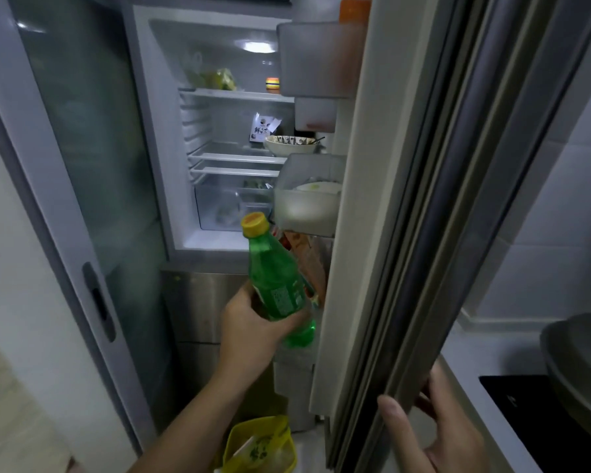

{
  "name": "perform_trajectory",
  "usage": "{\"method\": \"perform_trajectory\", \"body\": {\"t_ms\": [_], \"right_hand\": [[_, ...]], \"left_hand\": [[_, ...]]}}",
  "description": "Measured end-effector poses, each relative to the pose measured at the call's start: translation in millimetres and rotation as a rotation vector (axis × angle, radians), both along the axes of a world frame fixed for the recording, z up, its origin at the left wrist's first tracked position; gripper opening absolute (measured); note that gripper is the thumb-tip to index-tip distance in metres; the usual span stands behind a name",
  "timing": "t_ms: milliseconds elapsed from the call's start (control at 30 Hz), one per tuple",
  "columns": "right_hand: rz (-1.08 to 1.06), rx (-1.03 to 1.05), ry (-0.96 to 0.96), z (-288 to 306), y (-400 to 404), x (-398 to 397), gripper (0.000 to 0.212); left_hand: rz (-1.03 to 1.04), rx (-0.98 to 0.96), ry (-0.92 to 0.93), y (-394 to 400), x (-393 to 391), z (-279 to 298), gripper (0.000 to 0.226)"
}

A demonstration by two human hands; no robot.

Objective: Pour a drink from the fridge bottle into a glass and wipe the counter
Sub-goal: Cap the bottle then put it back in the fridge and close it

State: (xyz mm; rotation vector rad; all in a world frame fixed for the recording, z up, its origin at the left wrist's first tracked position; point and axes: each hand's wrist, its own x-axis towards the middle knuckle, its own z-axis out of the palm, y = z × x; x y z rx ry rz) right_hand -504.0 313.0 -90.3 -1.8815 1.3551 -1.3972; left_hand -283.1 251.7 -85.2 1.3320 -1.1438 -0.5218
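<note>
The green plastic drink bottle with the yellow screw cap (277, 281) sits in the left hand (253, 331), whose fingers wrap around the lower body below the label, thumb on the near side, so the neck tilts up and away toward the fridge opening. The grip is low on the barrel, which probably keeps the capped end free and the weight hanging steadily as the bottle clears the door. It is in the air, just in front of the lower bins of the open fridge door (382, 233), touching no shelf that I can see. The right hand (434, 428) is spread along the door's outer edge, thumb on the near face and fingers curled round the rubber seal, apparently holding the door open while the bottle is handled. Beyond the bottle, the frosted door bin (307, 203) juts out at cap height, the nearest edge to avoid when lifting. Deeper in, the lit fridge interior (232, 131) holds a patterned bowl (290, 145) on a shelf, well apart from the bottle. Below the left forearm a yellow translucent container (260, 445) occupies the low space, so the clearest way out seems to be back toward the body. To the right, past the door, a pale tabletop (471, 363) with a dark hob (526, 421) and a grey pan (580, 363) offers little bare room; no glass is in view.
</note>
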Motion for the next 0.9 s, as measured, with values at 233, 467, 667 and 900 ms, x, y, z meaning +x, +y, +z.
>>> {"method": "perform_trajectory", "body": {"t_ms": [233,467,667,900], "right_hand": [[-0.082,0.008,0.211,-3,-8,7,0.088],[-0.006,0.257,-0.051,17,-7,51,0.137],[-0.135,0.076,0.097,6,1,69,0.082],[-0.022,0.078,0.094,3,1,83,0.089]], "left_hand": [[-0.113,0.141,-0.084,-32,16,-25,0.066],[-0.083,0.256,-0.514,-42,27,-29,0.081],[-0.148,0.251,-0.566,-47,47,-32,0.088],[-0.253,0.269,-0.405,-38,69,-28,0.081]]}}
